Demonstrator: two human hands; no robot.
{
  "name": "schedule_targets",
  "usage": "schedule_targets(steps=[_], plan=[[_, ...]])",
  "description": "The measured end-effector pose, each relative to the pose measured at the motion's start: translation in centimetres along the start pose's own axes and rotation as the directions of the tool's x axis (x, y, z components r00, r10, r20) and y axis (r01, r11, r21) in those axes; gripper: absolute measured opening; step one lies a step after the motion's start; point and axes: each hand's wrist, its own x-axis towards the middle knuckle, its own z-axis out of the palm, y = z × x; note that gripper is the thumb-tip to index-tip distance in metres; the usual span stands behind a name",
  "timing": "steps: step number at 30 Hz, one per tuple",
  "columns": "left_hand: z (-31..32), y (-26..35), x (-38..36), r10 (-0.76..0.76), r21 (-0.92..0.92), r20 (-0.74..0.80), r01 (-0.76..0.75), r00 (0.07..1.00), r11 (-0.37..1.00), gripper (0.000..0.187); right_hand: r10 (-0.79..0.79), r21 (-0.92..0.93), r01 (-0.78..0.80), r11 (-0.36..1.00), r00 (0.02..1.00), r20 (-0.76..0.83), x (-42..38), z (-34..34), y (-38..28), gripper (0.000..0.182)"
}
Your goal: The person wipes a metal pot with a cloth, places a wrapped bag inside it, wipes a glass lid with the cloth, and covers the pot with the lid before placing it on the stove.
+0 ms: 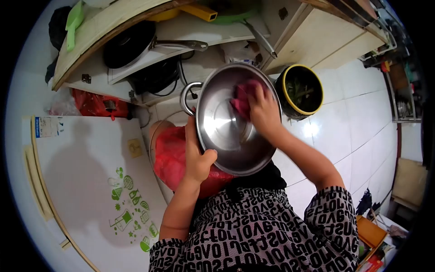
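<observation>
A shiny metal pot (217,122) with a loop handle is tilted so that its inside faces me. My left hand (199,158) grips its lower left rim, the thumb over the edge. Inside the pot, my right hand (263,111) is closed around a dark red cloth (246,97), pressed near the right inner wall. Motion blurs the cloth a little. Below the pot, a red bag or cover (170,152) shows beside my left hand.
A frying pan (131,45) sits on the shelf (181,38) ahead. At right, a yellow-rimmed black bucket (317,88) holds green leaves on the tiled floor (335,136). The white fridge (90,163) with green stickers stands at left.
</observation>
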Motion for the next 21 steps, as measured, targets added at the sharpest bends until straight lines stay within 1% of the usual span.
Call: schedule_targets(steps=[2, 3, 4, 5, 6, 7, 8, 9, 10, 11, 12, 13, 14, 15, 17, 19, 20, 21], plan=[[0.0, -0.2, 0.0, -0.010, 0.010, 0.019, 0.010, 1.000, 1.000, 0.095, 0.118, 0.146, -0.144, 0.979, 0.978, 0.173, -3.2, -2.9, -1.6, 0.041], [0.0, -0.4, 0.0, -0.026, 0.039, 0.032, 0.025, 0.999, 0.999, 0.095, 0.111, 0.294, -0.187, 0.937, 0.960, 0.257, -3.7, -6.1, -2.9, 0.042], [-0.2, -0.6, 0.1, -0.023, 0.065, 0.031, 0.021, 0.999, 0.998, 0.096, 0.071, 0.505, -0.275, 0.818, 0.920, 0.385, -3.2, -10.6, -4.8, 0.045], [-0.2, -0.5, 0.2, 0.043, 0.100, 0.049, -0.048, 0.998, 0.994, 0.097, -0.015, 0.630, -0.256, 0.733, 0.920, 0.391, -2.7, -11.9, -5.8, 0.044], [-0.1, -0.4, 0.1, 0.012, 0.086, 0.051, -0.016, 0.999, 0.996, 0.097, -0.101, 0.738, -0.249, 0.627, 0.913, 0.395, -2.1, -13.3, -6.8, 0.043], [0.0, -0.3, 0.0, -0.015, 0.069, 0.056, 0.011, 0.998, 0.998, 0.096, -0.163, 0.813, -0.138, 0.565, 0.948, 0.274, -2.1, -12.8, -7.9, 0.045], [0.1, -0.1, 0.2, -0.013, 0.073, 0.063, 0.008, 0.998, 0.997, 0.096, -0.190, 0.806, -0.002, 0.592, 0.971, 0.142, -2.2, -10.7, -8.4, 0.044], [0.1, 0.2, 0.3, -0.033, 0.047, 0.095, 0.028, 0.995, 0.998, 0.097, -0.227, 0.778, 0.137, 0.613, 0.974, 0.007, -2.2, -8.6, -8.8, 0.043], [0.1, 0.4, 0.4, -0.050, 0.025, 0.124, 0.048, 0.991, 0.999, 0.098, -0.261, 0.687, 0.213, 0.695, 0.965, -0.035, -0.8, -7.9, -8.9, 0.042], [-0.1, 0.2, 0.4, -0.047, 0.033, 0.120, 0.043, 0.992, 0.999, 0.098, -0.299, 0.586, 0.283, 0.760, 0.952, -0.072, 1.1, -7.0, -8.6, 0.042], [-0.4, -0.4, 0.2, -0.033, 0.067, 0.101, 0.027, 0.994, 0.997, 0.098, -0.206, 0.435, 0.224, 0.872, 0.975, -0.089, 2.7, -6.3, -7.8, 0.040], [-0.6, -0.7, 0.0, -0.021, 0.098, 0.083, 0.012, 0.996, 0.995, 0.098, -0.110, 0.268, 0.135, 0.954, 0.988, -0.106, 4.3, -5.6, -7.0, 0.039], [-0.3, -0.4, -0.2, -0.004, 0.056, 0.084, -0.001, 0.996, 0.998, 0.097, -0.014, 0.108, 0.027, 0.994, 0.992, -0.122, 6.0, -4.9, -6.2, 0.037], [-0.1, -0.2, -0.2, -0.006, 0.034, 0.061, 0.004, 0.998, 0.999, 0.095, 0.072, 0.024, -0.070, 0.997, 0.992, -0.108, 5.2, 0.2, -3.0, 0.034], [-0.2, -0.8, 0.3, 0.044, -0.006, 0.075, -0.044, 0.996, 0.999, 0.094, 0.083, -0.011, -0.084, 0.996, 0.994, -0.067, 4.0, 0.4, -2.3, 0.031], [-0.4, -2.0, 0.8, 0.109, 0.099, 0.100, -0.119, 0.989, 0.988, 0.092, 0.171, 0.061, -0.171, 0.983, 0.985, 0.015, -0.4, -0.4, -1.9, 0.027], [-0.3, -1.8, 0.8, 0.112, 0.094, 0.093, -0.120, 0.989, 0.988, 0.092, 0.206, 0.114, -0.216, 0.970, 0.974, 0.094, -1.9, -1.7, -2.2, 0.025], [-0.2, -1.3, 0.7, 0.092, 0.122, 0.088, -0.102, 0.992, 0.987, 0.091, 0.229, 0.167, -0.275, 0.947, 0.941, 0.250, -2.4, -3.9, -2.9, 0.027]])
